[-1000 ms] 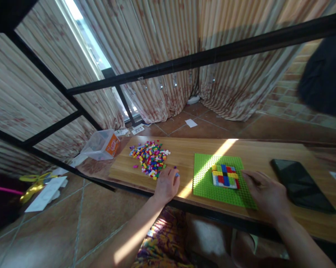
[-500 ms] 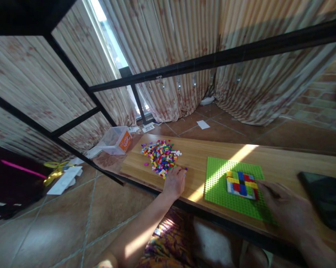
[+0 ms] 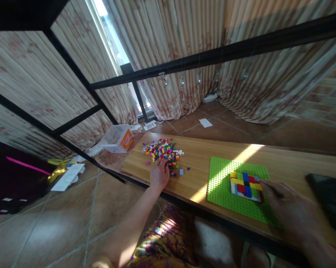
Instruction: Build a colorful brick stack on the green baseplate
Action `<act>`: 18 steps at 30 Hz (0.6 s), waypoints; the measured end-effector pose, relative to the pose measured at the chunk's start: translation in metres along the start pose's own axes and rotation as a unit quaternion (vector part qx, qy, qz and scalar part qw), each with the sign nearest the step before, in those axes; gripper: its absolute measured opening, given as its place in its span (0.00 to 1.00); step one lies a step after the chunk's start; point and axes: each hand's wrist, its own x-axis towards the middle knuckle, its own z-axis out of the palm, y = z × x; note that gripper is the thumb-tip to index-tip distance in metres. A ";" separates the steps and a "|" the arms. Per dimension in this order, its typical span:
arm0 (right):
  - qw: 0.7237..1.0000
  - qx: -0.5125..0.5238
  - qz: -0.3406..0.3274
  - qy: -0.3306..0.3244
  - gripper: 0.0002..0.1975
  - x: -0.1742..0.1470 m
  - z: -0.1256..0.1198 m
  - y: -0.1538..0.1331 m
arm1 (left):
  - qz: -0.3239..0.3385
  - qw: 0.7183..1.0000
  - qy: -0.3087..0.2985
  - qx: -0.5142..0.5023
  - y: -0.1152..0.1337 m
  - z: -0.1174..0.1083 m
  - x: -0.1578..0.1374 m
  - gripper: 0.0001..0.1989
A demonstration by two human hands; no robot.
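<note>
L hand point(image 3: 159, 175) has shifted left vs ~0.5 s ago: was at the near-right edge of the pile of small multicoloured plastic bricks point(image 3: 160, 147), now its fingers are in at the pile's near side. That leaves a light-blue rectangular plastic brick point(image 3: 181, 171) in plain view on the long light-brown wooden table point(image 3: 197, 150), just right of the pile, w/ a tiny purple plastic pc point(image 3: 188, 168) near it. Prob. means bricks are being picked through, light-blue one lying loose. Can't tell if L fingertips grip anything.

R hand point(image 3: 289, 201) hasn't moved much: fingers bunched at the right edge of the flat build of red, blue, yellow & white bricks point(image 3: 247, 191), which sits on the green square studded baseplate point(image 3: 220, 191), right of the pile. Can't tell if it's holding a pc or just touching. Hands well apart. Dark flat rectangular slab point(image 3: 328, 201) to the right, cut off.
</note>
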 end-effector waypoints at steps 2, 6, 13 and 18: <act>0.999 -0.033 -0.014 -0.012 0.18 0.000 0.000 0.000 | -0.077 0.997 0.024 0.019 -0.014 -0.007 0.016 0.14; 0.998 -0.058 -0.025 -0.016 0.21 0.002 0.000 -0.002 | -0.207 0.977 0.001 0.052 -0.038 -0.015 0.051 0.16; 0.999 -0.033 0.001 -0.023 0.17 0.007 -0.001 -0.010 | -0.239 0.960 -0.108 0.099 -0.043 -0.013 0.078 0.14; 1.000 -0.007 0.005 -0.016 0.15 0.010 -0.003 -0.016 | -0.233 0.958 -0.116 0.119 -0.042 -0.013 0.084 0.13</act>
